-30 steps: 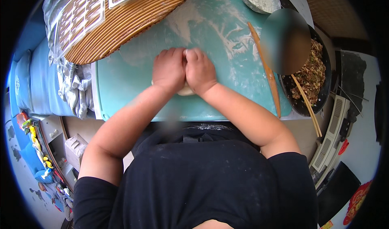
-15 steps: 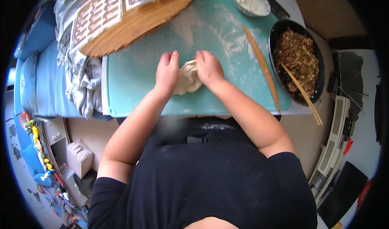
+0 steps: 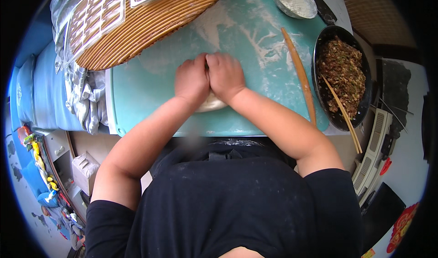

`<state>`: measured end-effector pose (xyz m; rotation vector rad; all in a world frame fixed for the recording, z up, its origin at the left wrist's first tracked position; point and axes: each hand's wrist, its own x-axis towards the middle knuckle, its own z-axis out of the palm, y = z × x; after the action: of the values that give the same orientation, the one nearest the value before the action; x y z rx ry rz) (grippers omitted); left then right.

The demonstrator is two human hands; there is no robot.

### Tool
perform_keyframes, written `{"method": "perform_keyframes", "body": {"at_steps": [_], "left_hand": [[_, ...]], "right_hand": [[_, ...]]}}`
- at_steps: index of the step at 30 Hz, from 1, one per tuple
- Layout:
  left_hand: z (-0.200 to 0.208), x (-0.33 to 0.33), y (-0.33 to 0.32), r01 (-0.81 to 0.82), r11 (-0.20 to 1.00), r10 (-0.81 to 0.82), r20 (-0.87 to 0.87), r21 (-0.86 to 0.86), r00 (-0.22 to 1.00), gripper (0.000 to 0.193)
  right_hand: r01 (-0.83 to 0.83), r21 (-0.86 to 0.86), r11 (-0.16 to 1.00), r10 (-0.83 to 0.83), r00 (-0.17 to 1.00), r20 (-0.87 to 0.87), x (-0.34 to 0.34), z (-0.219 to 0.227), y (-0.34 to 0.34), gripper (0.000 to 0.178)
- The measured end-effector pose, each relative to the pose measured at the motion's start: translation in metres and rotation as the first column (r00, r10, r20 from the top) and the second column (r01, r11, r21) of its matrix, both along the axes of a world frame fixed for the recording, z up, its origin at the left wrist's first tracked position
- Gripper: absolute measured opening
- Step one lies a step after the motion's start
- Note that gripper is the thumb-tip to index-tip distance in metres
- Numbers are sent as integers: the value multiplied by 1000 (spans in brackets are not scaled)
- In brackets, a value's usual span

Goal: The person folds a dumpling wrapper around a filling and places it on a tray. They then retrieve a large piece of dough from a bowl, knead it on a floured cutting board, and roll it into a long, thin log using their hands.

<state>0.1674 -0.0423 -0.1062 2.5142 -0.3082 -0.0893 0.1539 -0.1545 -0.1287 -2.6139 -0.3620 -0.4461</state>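
Observation:
Pale dough (image 3: 211, 104) lies on the green mat (image 3: 150, 87), mostly covered by my hands; a smooth part shows below my wrists. My left hand (image 3: 192, 79) and my right hand (image 3: 226, 75) press down on it side by side, thumbs together and fingers curled. Both hands are slightly blurred, and the fingertips are hidden. To the right of them a wooden rolling pin (image 3: 299, 73) with tapered ends rests on the floured mat.
A black pan (image 3: 318, 78) of minced filling (image 3: 344, 71) stands at the right, with chopsticks (image 3: 340, 109) in it. A flour bowl (image 3: 295, 1) and a knife (image 3: 319, 5) are at the back. A woven tray (image 3: 150, 32) with plastic containers (image 3: 98, 18) overhangs the mat's far left.
My hands have come together and now push down on the dough, which they held by its lifted edge before. The whole view has shifted slightly.

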Motion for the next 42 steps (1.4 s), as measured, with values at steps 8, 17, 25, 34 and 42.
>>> {"method": "perform_keyframes", "body": {"at_steps": [8, 17, 25, 34, 42], "left_hand": [[-12, 13, 10, -118, 958, 138, 59, -262, 989, 28], [3, -74, 17, 17, 983, 31, 256, -181, 966, 16], [-10, -3, 0, 61, 998, -60, 179, -1, 982, 17], [5, 35, -8, -76, 996, 83, 148, -52, 985, 26], [-7, -20, 21, -407, 680, 178, -401, -609, 899, 25]], "right_hand": [[343, 94, 935, -295, 895, -334, 17, 24, 2, 21], [27, 295, 955, -36, 999, 25, -77, 17, 17, 10], [86, 121, 989, -93, 994, 50, -13, -7, -1, 15], [253, 178, 951, -230, 963, -143, 30, 11, -6, 16], [302, 316, 899, -84, 829, -552, -53, 33, -5, 31]]}}
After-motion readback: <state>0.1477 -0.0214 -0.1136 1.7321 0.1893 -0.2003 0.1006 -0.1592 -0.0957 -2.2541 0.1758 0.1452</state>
